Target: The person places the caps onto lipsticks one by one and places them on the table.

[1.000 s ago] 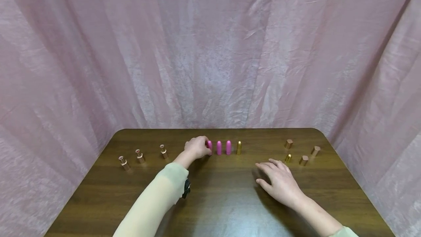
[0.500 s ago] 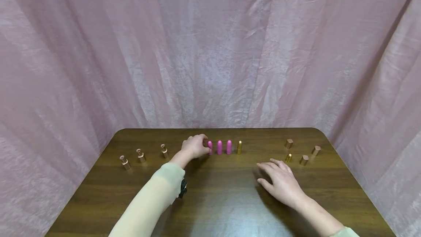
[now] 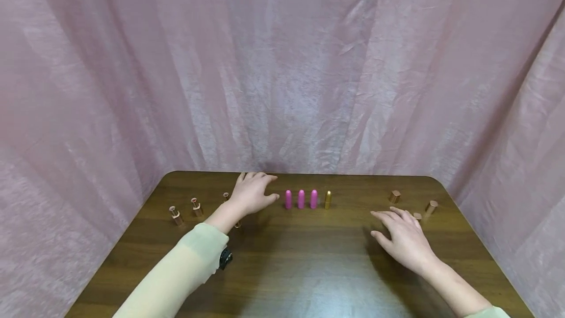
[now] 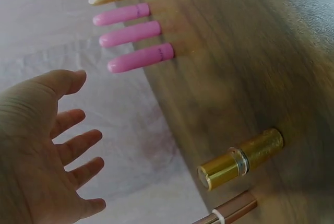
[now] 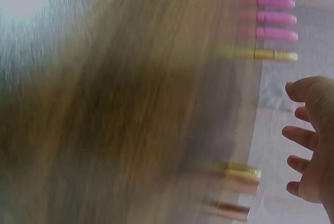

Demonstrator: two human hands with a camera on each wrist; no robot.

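My left hand (image 3: 249, 194), fingers spread and holding nothing, hovers left of three upright pink bullet-shaped lipstick tubes (image 3: 301, 199). A gold lipstick tube (image 3: 328, 200) ends that row on the right. Under the left forearm, a gold lipstick base (image 4: 240, 158) stands upright, mostly hidden in the head view but plain in the left wrist view. Rose-gold lipstick bases (image 3: 196, 207) stand to the left, one partly behind the hand. On the right, my right hand (image 3: 403, 239) is spread above the table, near the rose-gold caps (image 3: 431, 207). It hides a gold cap (image 5: 242, 172), visible in the right wrist view.
The brown wooden table (image 3: 300, 269) has rounded far corners. Pink velvet curtains (image 3: 287, 72) hang close behind its far edge and along both sides. Another rose-gold cap (image 3: 395, 197) stands near the back right.
My left hand has left the leftmost pink tube and moved left, its fingers spreading; the tube stays upright. My right hand has shifted right, over the gold cap. The head view has turned slightly.
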